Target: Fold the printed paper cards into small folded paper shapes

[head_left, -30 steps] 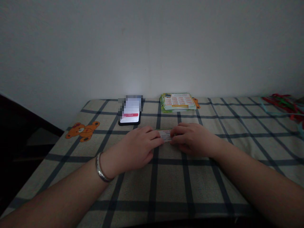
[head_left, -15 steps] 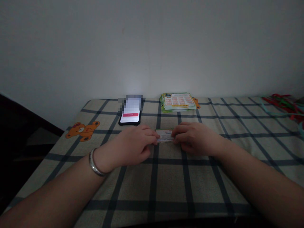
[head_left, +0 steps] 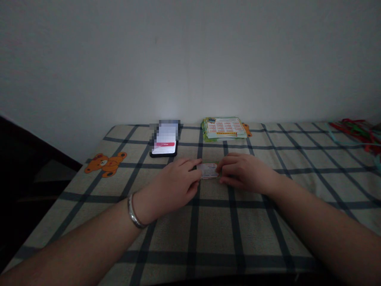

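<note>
A small folded printed paper [head_left: 208, 171] lies on the checked cloth [head_left: 214, 230] between my hands. My left hand [head_left: 174, 184], with a silver bangle on its wrist, presses its fingertips on the paper's left end. Its fingers are held together and slightly curled. My right hand [head_left: 245, 173] pinches the paper's right end with bent fingers. Most of the paper is hidden under both sets of fingers.
A lit phone [head_left: 164, 140] lies beyond my left hand. A stack of printed leaflets [head_left: 224, 128] sits by the wall. Red and green ribbons [head_left: 357, 131] lie at the far right. An orange bear print [head_left: 104, 163] marks the cloth's left side, near the edge.
My left hand slid left off the paper, then came back right onto its end. The paper and my right hand barely moved.
</note>
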{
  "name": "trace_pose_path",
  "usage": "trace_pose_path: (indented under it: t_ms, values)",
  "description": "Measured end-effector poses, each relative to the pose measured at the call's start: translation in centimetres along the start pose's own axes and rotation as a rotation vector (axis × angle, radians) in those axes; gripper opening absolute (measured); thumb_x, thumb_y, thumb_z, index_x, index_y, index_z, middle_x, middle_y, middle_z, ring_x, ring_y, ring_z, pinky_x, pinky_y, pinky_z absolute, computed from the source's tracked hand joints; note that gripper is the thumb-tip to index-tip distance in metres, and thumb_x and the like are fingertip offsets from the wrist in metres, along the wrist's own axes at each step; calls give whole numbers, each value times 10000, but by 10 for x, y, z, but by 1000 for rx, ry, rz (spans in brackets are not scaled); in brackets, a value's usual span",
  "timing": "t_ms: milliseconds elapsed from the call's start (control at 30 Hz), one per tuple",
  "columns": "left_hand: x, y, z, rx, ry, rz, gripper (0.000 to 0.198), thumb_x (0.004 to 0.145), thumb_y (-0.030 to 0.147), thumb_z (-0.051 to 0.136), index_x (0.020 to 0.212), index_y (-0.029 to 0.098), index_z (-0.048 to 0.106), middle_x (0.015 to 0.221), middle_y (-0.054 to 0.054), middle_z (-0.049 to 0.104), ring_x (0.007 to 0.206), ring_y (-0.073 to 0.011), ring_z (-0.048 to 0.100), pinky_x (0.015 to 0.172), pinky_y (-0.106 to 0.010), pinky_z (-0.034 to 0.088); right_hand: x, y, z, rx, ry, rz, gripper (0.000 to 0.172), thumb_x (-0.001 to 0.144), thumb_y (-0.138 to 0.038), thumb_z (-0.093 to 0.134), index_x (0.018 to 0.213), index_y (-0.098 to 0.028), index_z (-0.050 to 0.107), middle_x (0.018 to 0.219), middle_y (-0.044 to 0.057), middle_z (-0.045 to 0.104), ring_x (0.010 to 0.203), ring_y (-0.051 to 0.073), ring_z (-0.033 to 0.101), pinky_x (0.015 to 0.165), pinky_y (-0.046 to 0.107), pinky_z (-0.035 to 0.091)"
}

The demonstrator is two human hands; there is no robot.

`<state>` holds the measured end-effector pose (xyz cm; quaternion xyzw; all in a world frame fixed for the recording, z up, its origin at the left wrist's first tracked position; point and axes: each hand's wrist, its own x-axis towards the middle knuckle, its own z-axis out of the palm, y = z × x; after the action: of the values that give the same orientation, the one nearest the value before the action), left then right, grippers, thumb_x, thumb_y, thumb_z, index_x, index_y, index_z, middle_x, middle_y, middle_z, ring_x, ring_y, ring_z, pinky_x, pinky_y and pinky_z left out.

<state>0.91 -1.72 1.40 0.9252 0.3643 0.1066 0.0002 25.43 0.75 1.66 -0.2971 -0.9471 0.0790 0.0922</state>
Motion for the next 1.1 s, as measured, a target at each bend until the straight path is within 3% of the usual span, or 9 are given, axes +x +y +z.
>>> trace_pose_path:
  t_ms: [133, 300, 500, 633, 767, 867, 967, 1100]
  values:
    - [-3, 9, 8, 79, 27, -24, 291, 887, 183, 472, 1151, 128, 579, 1350, -151, 527, 1260, -277, 483, 1048, -447, 432, 2, 5, 4, 21, 26, 28, 164, 892, -317, 562, 891, -189, 664, 958, 60, 656, 910, 185, 596, 807, 332, 473]
    - [0, 6, 14, 74, 96, -55, 278, 882, 187, 500, 1150, 128, 545, 1257, -132, 579, 1154, -276, 542, 973, -458, 478, 4, 7, 8, 43, 87, 70, 133, 852, -317, 612, 900, -194, 629, 1045, 65, 644, 959, 200, 588, 824, 343, 478]
    - [6, -1, 16, -14, 142, -60, 303, 856, 157, 544, 1157, 142, 513, 1182, -107, 577, 1086, -266, 544, 941, -461, 487, 10, 2, 15, -28, 154, 118, 411, 820, -337, 643, 1197, -201, 549, 1184, 68, 635, 1048, 240, 585, 874, 391, 489]
    - [7, -4, 19, -131, 215, -58, 407, 830, 120, 577, 1220, 177, 474, 1221, -92, 545, 1104, -244, 538, 952, -442, 493, 11, -1, 18, -63, 210, 136, 474, 827, -310, 648, 1268, -203, 512, 1205, 87, 624, 1055, 248, 592, 860, 394, 502]
    - [9, -7, 21, -261, 318, -41, 467, 821, 40, 541, 1249, 200, 443, 1187, -64, 557, 1107, -197, 543, 984, -403, 484, 11, -2, 20, -58, 265, 152, 372, 868, -217, 586, 1236, -223, 533, 1141, 70, 637, 1014, 233, 602, 820, 376, 510]
    - [9, -9, 21, -279, 401, 2, 431, 835, 35, 525, 1230, 193, 460, 1149, -60, 571, 1081, -177, 556, 954, -363, 500, 11, 0, 21, -83, 416, 125, 265, 877, -150, 545, 1133, -217, 574, 1021, 62, 651, 946, 213, 601, 786, 350, 503]
    - [8, -10, 19, -259, 411, 51, 371, 856, 50, 520, 1193, 205, 508, 1103, -38, 591, 1037, -155, 572, 930, -331, 502, 11, 4, 21, -56, 555, 140, 128, 866, -125, 548, 956, -204, 592, 907, 58, 644, 864, 198, 595, 743, 328, 496]
    - [7, -9, 17, -268, 371, 50, 369, 840, 88, 575, 1190, 197, 532, 1118, -46, 597, 1065, -176, 563, 951, -358, 489, 12, 9, 21, 144, 476, 108, 144, 836, -75, 557, 884, -210, 569, 936, 34, 657, 846, 159, 614, 729, 286, 505]
